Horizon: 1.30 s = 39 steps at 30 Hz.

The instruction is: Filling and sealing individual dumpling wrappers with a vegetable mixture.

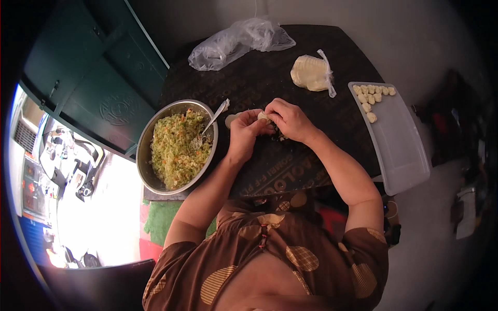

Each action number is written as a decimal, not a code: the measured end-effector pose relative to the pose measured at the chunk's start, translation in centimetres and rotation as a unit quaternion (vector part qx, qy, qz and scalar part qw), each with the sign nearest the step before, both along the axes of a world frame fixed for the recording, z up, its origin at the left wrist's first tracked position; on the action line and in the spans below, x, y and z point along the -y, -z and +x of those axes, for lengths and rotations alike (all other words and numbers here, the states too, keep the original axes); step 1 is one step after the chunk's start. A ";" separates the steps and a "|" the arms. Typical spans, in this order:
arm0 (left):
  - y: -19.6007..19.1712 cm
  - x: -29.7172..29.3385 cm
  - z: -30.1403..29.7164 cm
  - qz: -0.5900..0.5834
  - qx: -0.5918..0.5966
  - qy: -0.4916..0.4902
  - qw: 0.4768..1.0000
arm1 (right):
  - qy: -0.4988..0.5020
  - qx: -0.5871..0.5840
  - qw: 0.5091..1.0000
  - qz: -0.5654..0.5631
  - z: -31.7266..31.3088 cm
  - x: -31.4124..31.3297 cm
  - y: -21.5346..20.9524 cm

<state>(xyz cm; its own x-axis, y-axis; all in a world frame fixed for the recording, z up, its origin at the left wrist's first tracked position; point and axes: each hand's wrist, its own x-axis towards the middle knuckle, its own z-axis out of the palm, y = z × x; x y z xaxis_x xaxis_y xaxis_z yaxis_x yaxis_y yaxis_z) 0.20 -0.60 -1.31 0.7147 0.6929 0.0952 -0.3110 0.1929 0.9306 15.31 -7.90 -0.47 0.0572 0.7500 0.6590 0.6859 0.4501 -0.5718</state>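
Observation:
Over the middle of the dark table, my left hand [247,129] and my right hand [289,121] come together around a small pale dumpling [263,117]. The left holds it from below and the side while the right's fingers pinch its edge. Left of my hands stands a steel bowl [143,167] of chopped green and orange vegetable filling [177,145]. A metal spoon [215,115] leans in the filling, its handle over the rim. Beside my left hand lies a round pale wrapper [231,120], partly covered by the hand.
A clear plastic bag [241,44] lies at the table's back. Near it sits a bag of stacked wrappers [311,72]. On the right, a translucent tray [399,150] holds several finished dumplings [371,96] at its far end. A green door [98,67] stands at left.

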 end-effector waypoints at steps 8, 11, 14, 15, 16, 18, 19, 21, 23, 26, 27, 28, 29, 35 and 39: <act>-0.2 -0.2 -0.3 -0.033 -0.025 0.020 0.999 | 0.002 0.037 0.999 -0.007 -0.4 0.4 -0.5; 0.2 -0.6 -0.3 -0.033 -0.024 0.025 0.999 | 0.002 0.013 1.000 -0.011 -0.2 0.1 -0.1; 0.2 -0.6 -0.3 -0.049 -0.003 -0.002 0.999 | 0.016 -0.052 0.999 0.002 0.0 -0.2 -0.1; 0.2 -0.6 -0.4 -0.050 -0.003 -0.003 0.999 | 0.026 -0.048 0.998 0.008 0.1 -0.1 -0.1; 0.0 -0.8 -0.4 -0.084 0.019 0.000 0.996 | 0.025 -0.048 0.999 0.006 0.3 0.0 -0.2; 0.0 -1.0 -0.5 -0.117 0.041 0.003 0.992 | 0.023 -0.044 0.998 -0.031 0.8 0.1 -0.5; 0.2 -1.2 -0.5 -0.129 0.054 0.012 0.990 | 0.019 -0.026 0.999 -0.022 0.9 0.1 -0.4; 0.5 -1.4 -0.6 -0.141 0.068 0.020 0.987 | 0.014 -0.032 0.999 -0.035 0.8 0.2 -0.5; 0.7 -1.5 -0.5 -0.134 0.074 0.015 0.988 | 0.010 -0.038 0.998 -0.048 0.7 0.2 -0.5; 0.8 -1.3 -0.3 -0.134 0.075 0.004 0.988 | -0.003 -0.043 0.997 -0.067 0.7 0.2 -0.3; 0.7 -1.2 -0.3 -0.134 0.075 0.004 0.988 | -0.004 -0.041 0.997 -0.068 0.6 0.2 -0.3; 0.6 -1.0 -0.2 -0.131 0.069 0.003 0.989 | -0.004 -0.038 0.997 -0.069 0.6 0.2 -0.2; 0.5 -0.9 -0.2 -0.128 0.063 0.002 0.990 | -0.004 -0.039 0.997 -0.069 0.6 0.2 -0.2; 0.8 -1.2 -0.5 -0.124 0.045 0.039 0.991 | -0.003 -0.025 0.996 -0.081 0.5 0.2 -0.2; 0.6 -1.0 -0.3 -0.129 0.050 0.014 0.990 | -0.002 -0.015 0.998 -0.061 0.4 0.2 -0.2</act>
<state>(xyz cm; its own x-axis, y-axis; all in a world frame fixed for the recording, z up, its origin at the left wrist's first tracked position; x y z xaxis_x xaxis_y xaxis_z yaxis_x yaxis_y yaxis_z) -0.12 0.35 -1.89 0.7296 0.6837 -0.0104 -0.3908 0.4294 0.8142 15.70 -8.08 -0.30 0.0724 0.8247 0.5610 0.6654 0.3790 -0.6431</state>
